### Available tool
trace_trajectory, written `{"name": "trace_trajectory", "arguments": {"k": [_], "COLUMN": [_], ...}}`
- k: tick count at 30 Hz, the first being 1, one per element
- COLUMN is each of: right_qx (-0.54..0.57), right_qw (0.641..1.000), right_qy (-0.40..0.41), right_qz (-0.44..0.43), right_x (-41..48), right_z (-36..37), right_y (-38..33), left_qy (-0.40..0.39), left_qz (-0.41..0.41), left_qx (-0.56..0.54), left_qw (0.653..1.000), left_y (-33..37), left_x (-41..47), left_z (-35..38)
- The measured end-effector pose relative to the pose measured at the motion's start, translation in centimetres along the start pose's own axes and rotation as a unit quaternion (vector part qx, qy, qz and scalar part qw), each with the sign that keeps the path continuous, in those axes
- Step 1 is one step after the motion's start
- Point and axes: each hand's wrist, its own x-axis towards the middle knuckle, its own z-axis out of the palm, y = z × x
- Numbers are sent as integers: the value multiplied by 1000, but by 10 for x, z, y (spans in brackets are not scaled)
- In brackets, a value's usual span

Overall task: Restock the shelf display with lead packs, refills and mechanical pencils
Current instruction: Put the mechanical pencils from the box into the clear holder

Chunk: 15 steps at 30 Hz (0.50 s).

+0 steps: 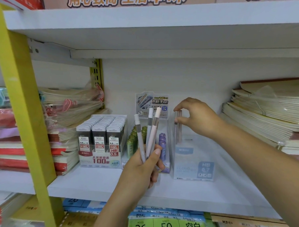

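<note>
Between notebook stacks (265, 108): lead packs (101, 126), clear box (196, 155) (pencils (177, 125) inside).

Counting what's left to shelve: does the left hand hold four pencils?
No, the left hand grips three pencils, fanned upward.

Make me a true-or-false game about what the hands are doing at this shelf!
1. The left hand grips three mechanical pencils. True.
2. The right hand holds nothing. False: it pinches two slim pencils by their tops, over the clear display box.
3. The lead packs marked 0.5 HB stand left of the green tubes. True.
4. The green tubes stand right of the purple tubes. False: the green ones are on the left and the purple ones on the right.
</note>
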Motion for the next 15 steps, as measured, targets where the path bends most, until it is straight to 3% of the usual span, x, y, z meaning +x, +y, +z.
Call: {"name": "trace_trajectory", "arguments": {"k": [10,15], "right_qx": [92,123], "right_qw": [993,986], "right_qy": [60,109], "right_qz": [35,11], "right_x": [0,-5], "right_z": [0,3], "right_y": [1,0], "left_qy": [1,2], "left_qz": [1,4], "left_qx": [13,15], "left_qw": [1000,1000], "left_y": [1,0], "left_x": [-1,-2], "left_z": [1,1]}}
